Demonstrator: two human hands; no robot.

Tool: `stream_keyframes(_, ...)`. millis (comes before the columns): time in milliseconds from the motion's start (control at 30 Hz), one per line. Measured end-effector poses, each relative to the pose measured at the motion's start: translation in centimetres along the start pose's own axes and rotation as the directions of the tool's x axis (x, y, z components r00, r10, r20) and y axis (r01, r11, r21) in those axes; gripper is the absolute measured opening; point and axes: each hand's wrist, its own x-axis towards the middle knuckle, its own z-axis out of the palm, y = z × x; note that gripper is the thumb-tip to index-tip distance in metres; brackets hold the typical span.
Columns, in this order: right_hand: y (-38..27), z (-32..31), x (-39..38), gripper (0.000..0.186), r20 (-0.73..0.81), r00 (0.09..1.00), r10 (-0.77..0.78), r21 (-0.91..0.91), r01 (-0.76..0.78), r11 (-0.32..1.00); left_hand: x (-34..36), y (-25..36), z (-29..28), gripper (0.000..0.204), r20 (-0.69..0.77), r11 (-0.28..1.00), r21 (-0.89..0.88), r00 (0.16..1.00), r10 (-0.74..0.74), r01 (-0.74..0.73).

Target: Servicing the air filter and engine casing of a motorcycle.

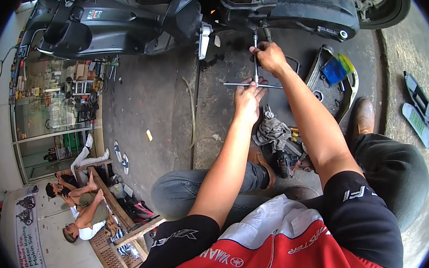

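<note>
A T-handle socket wrench (255, 66) reaches up from my hands to the underside of the black scooter engine (296, 13). My left hand (248, 102) is at its near end, with the fingers closed about the crossbar on both sides of the shaft. Farther up, my right hand (269, 58) pinches the shaft between thumb and fingers, close below the engine. The wrench's tip meets the engine's lower edge, but the fastener there is too small to make out.
Right of my hands lies a metal cover (352, 92) with a blue and yellow packet (337, 69). A grey rag (273, 131) and a power drill (286, 163) lie near my feet. A thin hose (194, 114) lies left. Two people sit by a wooden bench (111, 201).
</note>
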Motion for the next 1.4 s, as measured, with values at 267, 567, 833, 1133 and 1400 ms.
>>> stream_keyframes(267,-1.5,0.9,-1.7,0.038,-0.111,0.994,0.004,-0.079,-0.013,0.997,1.0,0.3,-1.8,0.022,0.060,0.996,-0.091,0.998,-0.016,0.021)
stream_keyframes(567,-0.9,-1.0,-1.6,0.053,0.004,0.997,0.077,-0.068,-0.076,0.995,-0.1,1.2,-0.2,0.014,0.129,0.784,0.497,0.925,0.358,-0.373)
stream_keyframes(833,-0.9,-1.4,-1.9,0.025,0.430,0.896,0.114,0.243,-0.237,0.941,1.4,10.7,2.8,0.054,0.463,0.214,0.822,0.838,0.289,-0.528)
stream_keyframes(1133,-0.5,-2.4,-2.2,0.019,0.542,0.834,0.107,0.415,-0.376,0.829,12.8,11.5,8.5,0.031,0.027,0.166,0.985,0.928,-0.372,0.038)
stream_keyframes(1400,-0.8,-2.4,-2.0,0.018,0.519,0.849,0.098,0.272,-0.273,0.923,13.6,12.5,7.6,0.037,0.067,0.125,0.992,0.936,-0.346,-0.025)
